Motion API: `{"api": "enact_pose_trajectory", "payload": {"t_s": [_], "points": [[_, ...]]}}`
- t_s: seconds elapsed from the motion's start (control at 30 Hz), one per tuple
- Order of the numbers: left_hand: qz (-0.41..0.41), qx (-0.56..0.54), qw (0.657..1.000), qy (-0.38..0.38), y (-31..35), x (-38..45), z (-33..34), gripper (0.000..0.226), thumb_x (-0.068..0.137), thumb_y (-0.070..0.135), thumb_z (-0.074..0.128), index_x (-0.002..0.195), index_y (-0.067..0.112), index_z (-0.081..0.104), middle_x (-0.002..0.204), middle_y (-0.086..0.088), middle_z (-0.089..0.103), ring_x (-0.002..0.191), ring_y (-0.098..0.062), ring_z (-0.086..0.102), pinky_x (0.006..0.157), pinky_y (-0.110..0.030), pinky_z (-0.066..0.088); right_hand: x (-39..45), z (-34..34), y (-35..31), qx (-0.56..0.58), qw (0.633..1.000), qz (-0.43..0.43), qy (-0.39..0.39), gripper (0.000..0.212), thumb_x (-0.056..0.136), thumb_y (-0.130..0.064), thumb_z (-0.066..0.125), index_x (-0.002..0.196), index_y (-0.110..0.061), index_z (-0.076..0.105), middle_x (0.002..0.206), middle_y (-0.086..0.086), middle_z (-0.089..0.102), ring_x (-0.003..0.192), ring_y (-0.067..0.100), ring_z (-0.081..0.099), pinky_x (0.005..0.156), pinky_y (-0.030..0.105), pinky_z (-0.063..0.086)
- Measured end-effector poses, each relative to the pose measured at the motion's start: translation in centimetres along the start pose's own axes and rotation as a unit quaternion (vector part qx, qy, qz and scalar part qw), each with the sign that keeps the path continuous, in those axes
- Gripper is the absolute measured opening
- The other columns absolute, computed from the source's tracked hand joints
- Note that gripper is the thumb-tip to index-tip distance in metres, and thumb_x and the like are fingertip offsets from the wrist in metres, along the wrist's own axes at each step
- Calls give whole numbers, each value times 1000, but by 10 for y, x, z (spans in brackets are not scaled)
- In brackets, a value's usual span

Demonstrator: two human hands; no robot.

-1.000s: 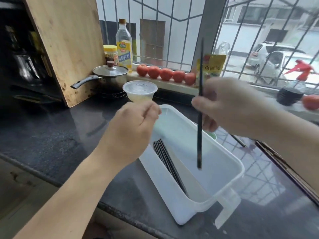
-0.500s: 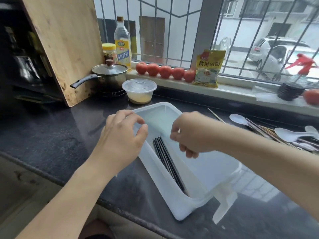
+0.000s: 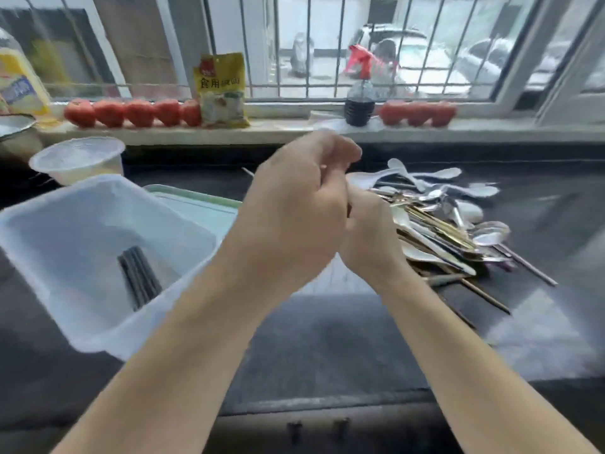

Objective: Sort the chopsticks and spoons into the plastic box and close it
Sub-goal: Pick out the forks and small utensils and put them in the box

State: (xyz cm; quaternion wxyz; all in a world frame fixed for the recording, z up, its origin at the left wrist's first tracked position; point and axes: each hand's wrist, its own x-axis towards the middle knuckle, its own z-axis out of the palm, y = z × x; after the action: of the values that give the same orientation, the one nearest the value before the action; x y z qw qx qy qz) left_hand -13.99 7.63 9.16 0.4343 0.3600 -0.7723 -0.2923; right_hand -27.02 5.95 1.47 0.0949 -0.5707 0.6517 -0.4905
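Observation:
The translucent plastic box (image 3: 49, 247) stands open on the dark counter at the left, with several black chopsticks (image 3: 139, 280) lying inside. Its green-rimmed lid (image 3: 196, 201) lies just behind it. A heap of white and metal spoons (image 3: 425, 181) mixed with wooden and gold chopsticks (image 3: 438, 227) lies at the right. My left hand (image 3: 294, 208) hovers at the heap's left edge with curled fingers and nothing visible in it. My right hand (image 3: 370, 237) reaches into the heap; the left hand hides its fingers.
A lidded plastic tub (image 3: 78, 158) sits behind the box. On the window sill are rows of tomatoes (image 3: 131, 113), a yellow packet (image 3: 222, 90) and a dark bottle (image 3: 359, 106). An oil bottle (image 3: 16, 83) stands far left. The counter's front edge runs below my forearms.
The black chopstick left my right hand and the hand went from over the box to the heap at the right. My left hand followed, and the view swung right.

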Motion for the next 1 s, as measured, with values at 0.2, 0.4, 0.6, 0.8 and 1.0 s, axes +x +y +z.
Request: {"api": "enact_pose_trajectory", "payload": {"t_s": [0.2, 0.4, 0.6, 0.8, 1.0], "points": [[-23, -26, 999, -36, -59, 16, 130, 34, 92, -5, 47, 102, 20, 69, 99, 8, 71, 96, -9, 65, 89, -27, 51, -61, -85, 89, -55, 986, 90, 130, 17, 98, -19, 61, 84, -22, 71, 61, -10, 59, 62, 9, 56, 59, 24, 42], [-155, -20, 987, -32, -118, 15, 147, 34, 93, -8, 42, 95, 16, 65, 96, -5, 66, 77, -4, 67, 61, -12, 50, -77, -145, 157, -93, 920, 242, 293, 22, 99, -21, 55, 85, -29, 69, 72, -9, 67, 77, 20, 63, 66, 27, 50], [-213, -84, 973, -15, -129, 20, 145, 37, 87, -10, 40, 87, 14, 68, 82, -11, 64, 68, -34, 69, 53, -33, 56, -75, -145, 168, -134, 892, 310, 301, 19, 99, -16, 55, 94, -23, 71, 78, -7, 64, 69, 10, 56, 55, 8, 36], [-186, -49, 981, -27, -124, 21, 153, 34, 90, -6, 46, 84, 21, 66, 83, 2, 68, 60, -4, 65, 53, -11, 45, -22, -135, 162, -320, 926, 133, 151, 17, 95, -13, 62, 93, -19, 78, 91, -3, 67, 86, 20, 46, 75, 26, 31], [-182, -46, 982, -21, -131, 19, 152, 36, 91, -3, 46, 83, 27, 64, 81, 8, 66, 67, -24, 71, 58, -26, 49, 58, -112, 177, -452, 846, 281, -31, 4, 88, -12, 57, 91, -15, 57, 99, 9, 61, 101, 34, 58, 80, 37, 43]]}}
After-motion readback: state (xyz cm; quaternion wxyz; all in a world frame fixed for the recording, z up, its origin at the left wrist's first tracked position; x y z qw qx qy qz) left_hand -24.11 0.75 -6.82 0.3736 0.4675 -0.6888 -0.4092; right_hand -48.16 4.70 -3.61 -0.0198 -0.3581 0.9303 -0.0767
